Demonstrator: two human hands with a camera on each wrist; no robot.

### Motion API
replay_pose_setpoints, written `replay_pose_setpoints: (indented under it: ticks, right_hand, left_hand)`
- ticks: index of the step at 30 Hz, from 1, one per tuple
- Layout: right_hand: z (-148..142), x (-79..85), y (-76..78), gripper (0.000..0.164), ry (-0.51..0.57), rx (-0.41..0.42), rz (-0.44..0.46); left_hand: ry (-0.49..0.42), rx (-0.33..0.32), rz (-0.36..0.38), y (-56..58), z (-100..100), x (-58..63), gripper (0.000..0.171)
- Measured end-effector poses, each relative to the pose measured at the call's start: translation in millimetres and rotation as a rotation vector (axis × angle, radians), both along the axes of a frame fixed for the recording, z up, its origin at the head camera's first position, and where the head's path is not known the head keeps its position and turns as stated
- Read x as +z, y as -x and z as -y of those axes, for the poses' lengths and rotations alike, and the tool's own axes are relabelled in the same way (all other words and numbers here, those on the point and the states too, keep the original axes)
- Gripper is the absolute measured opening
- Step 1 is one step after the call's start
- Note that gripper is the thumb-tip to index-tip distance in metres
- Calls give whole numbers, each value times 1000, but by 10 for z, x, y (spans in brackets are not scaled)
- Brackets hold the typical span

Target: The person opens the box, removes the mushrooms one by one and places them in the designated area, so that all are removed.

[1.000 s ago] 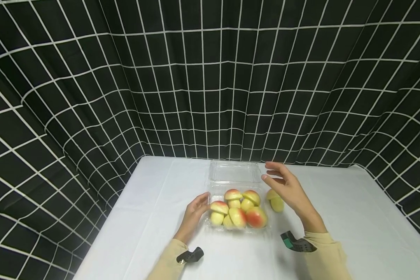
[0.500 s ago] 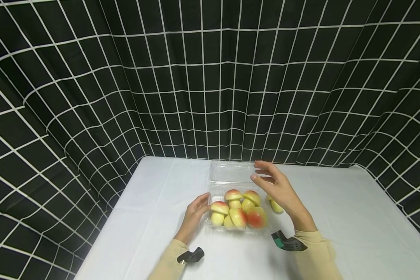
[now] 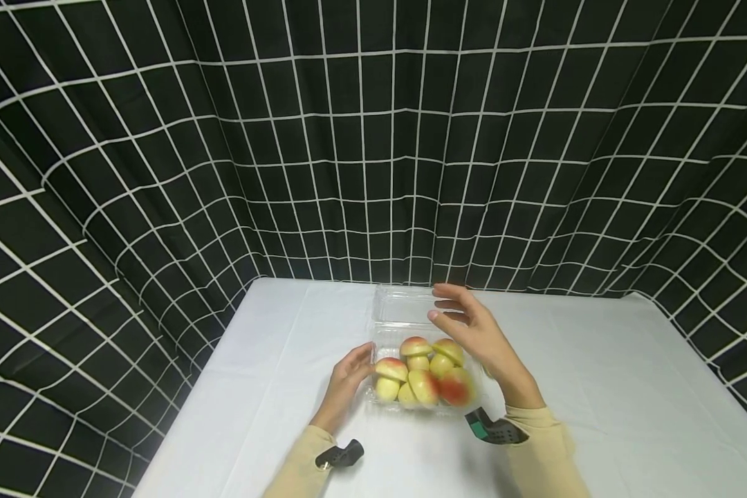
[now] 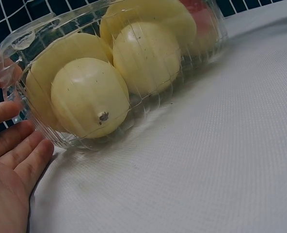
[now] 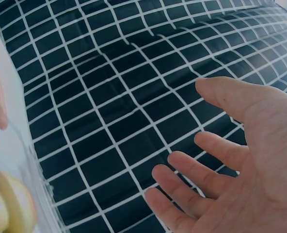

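A clear plastic clamshell box (image 3: 386, 335) stands on the table with its lid (image 3: 401, 308) folded back. Inside lie several yellow-and-red mushroom-shaped pieces (image 3: 386, 389), and two pale round stems (image 4: 87, 97) show through its wall in the left wrist view. My left hand (image 3: 344, 380) touches the box's left end with fairly straight fingers. Over the right part of the lid and box hovers my right hand (image 3: 473, 332), fingers spread and slightly bent, with nothing in it. Another mushroom-shaped piece, right of the box, is almost wholly hidden behind that hand.
White cloth (image 3: 286, 332) covers the table. A black curtain with a white grid (image 3: 373, 173) hangs behind and along both sides. Each forearm wears a black wrist device (image 3: 339, 454).
My right hand has moved left, from beside the box to above its right part, and now hides the loose piece on the right. My left hand and the box have stayed put.
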State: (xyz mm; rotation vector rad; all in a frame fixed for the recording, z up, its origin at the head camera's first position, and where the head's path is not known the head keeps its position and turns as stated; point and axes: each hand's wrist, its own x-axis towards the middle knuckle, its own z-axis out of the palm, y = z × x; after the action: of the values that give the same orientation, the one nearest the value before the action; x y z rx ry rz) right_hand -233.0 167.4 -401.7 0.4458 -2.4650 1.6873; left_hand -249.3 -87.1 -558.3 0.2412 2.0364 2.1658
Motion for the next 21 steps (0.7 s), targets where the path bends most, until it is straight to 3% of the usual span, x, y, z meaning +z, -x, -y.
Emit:
replay_pose_setpoints:
  ticks: [8,21]
  right_hand:
    - [125,-40,36,51,12,33,-10]
    - [231,-159,33,49,47,63,50]
  left_hand:
    - [9,4,-2,-27,-8,34,57]
    - [22,8,1,-28,-9,45,57]
